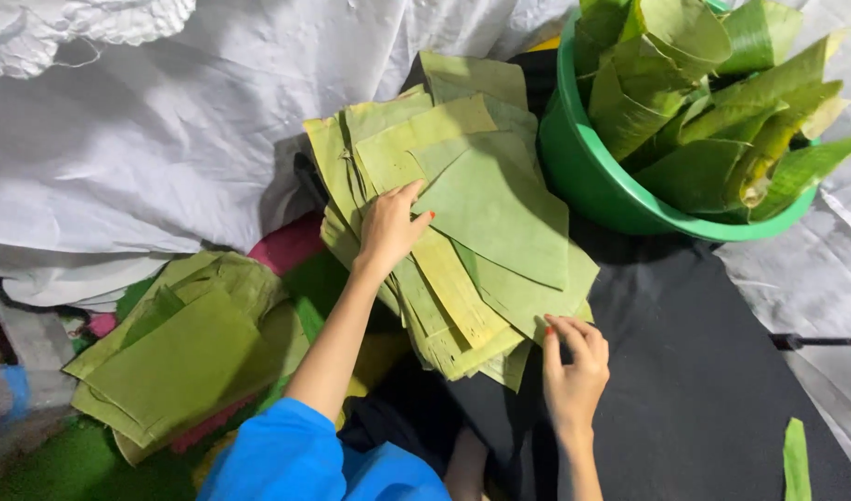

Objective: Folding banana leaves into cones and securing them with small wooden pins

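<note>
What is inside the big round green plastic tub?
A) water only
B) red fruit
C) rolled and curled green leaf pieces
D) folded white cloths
C: the round green plastic tub at the upper right is filled with rolled, curled green leaf pieces sticking up past its rim.

matt leaf sheets (481, 213), glossy plastic basin (593, 176)

Informal floor-level leaf-sorting workspace: stacked cut leaf sheets (463, 223), green basin (593, 176) of rolled leaves (713, 93) far right, white sacking (166, 130), black cloth (695, 371).
</note>
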